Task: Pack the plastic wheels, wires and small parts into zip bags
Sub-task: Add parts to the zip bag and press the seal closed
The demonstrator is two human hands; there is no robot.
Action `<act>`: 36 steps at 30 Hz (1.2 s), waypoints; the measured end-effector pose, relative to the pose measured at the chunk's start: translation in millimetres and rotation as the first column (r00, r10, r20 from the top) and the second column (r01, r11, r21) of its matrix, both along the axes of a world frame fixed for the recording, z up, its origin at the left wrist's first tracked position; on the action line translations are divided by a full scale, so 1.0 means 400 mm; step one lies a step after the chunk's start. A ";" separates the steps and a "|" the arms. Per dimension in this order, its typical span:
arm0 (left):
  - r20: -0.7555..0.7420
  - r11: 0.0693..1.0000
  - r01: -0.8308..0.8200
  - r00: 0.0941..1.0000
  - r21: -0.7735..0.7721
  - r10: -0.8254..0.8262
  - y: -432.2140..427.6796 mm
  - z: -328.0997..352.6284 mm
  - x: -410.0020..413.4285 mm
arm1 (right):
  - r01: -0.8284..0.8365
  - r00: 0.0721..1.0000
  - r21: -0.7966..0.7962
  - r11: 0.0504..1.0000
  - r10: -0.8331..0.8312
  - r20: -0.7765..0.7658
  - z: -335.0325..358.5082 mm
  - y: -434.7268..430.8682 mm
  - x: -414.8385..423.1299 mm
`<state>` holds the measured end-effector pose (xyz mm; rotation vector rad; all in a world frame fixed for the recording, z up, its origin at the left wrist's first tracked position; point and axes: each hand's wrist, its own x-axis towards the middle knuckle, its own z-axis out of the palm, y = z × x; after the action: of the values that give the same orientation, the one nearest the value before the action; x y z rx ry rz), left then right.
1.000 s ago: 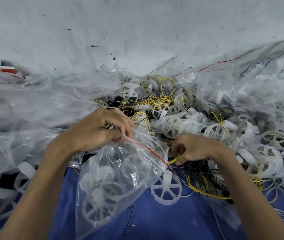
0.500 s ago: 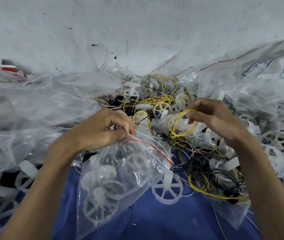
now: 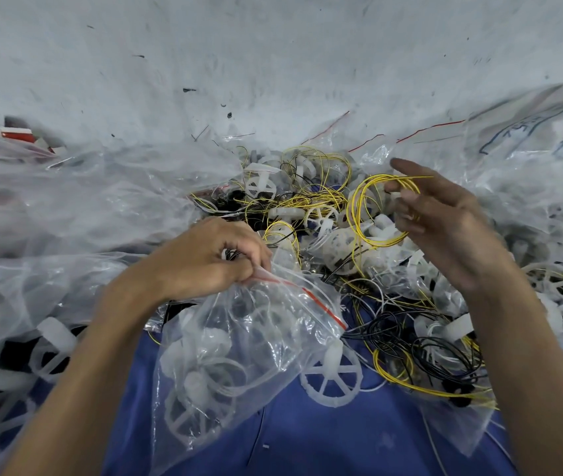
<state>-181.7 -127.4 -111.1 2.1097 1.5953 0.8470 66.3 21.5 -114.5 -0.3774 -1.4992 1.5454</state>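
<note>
One springy wire coil (image 3: 352, 214), pinched in the right grip (image 3: 444, 221), may snag the zip bag (image 3: 238, 348) the left grip (image 3: 201, 259) clutches.

Two hands show, the left hand (image 3: 204, 259) and the right hand (image 3: 444, 228). One red-sealed zip bag (image 3: 238, 355) holds at least two white wheels (image 3: 187, 413). One lone wheel (image 3: 330, 379) lies just right of it. One yellow wire coil (image 3: 362, 214) hangs farther right. The far heap (image 3: 307, 201) of wheels and wires is too tangled to count.
</note>
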 end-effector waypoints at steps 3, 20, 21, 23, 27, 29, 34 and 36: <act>-0.009 1.000 -0.008 1.000 -0.008 0.008 -0.001 0.002 0.006 | 0.113 0.994 0.027 0.993 -0.113 -0.002 0.001 -0.001 -0.009; -0.033 0.998 -0.055 0.998 -0.010 0.055 0.010 -0.008 0.054 | -0.251 0.914 -0.299 0.920 0.124 -0.386 0.026 -0.067 -0.069; -0.034 0.997 -0.080 0.996 -0.014 0.079 0.010 -0.010 0.058 | -0.311 0.876 -0.310 0.898 0.144 -0.461 0.029 -0.073 -0.071; -0.038 0.994 -0.101 0.994 -0.036 0.100 0.010 -0.012 0.064 | -0.400 0.799 -0.292 0.869 0.174 -0.576 0.036 -0.081 -0.067; -0.002 0.991 -0.107 0.994 -0.081 0.107 0.000 -0.006 0.075 | -0.406 0.789 -0.212 0.889 0.223 -0.573 0.043 -0.096 -0.068; 0.047 0.991 -0.099 0.994 -0.086 0.103 -0.002 -0.006 0.080 | -0.399 0.815 -0.184 0.898 0.255 -0.521 0.039 -0.107 -0.079; 0.042 0.998 -0.039 0.998 -0.057 0.042 0.004 -0.006 0.090 | -0.391 0.883 -0.083 0.917 0.348 -0.316 0.011 -0.139 -0.121; 0.049 0.999 -0.039 0.998 -0.019 0.040 0.007 -0.009 0.094 | -0.396 0.895 -0.047 0.917 0.375 -0.240 0.002 -0.147 -0.131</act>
<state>-144.3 -124.7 -114.8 2.0358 1.6178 0.8877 14.0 -37.4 -113.6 0.0545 -1.3772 1.9056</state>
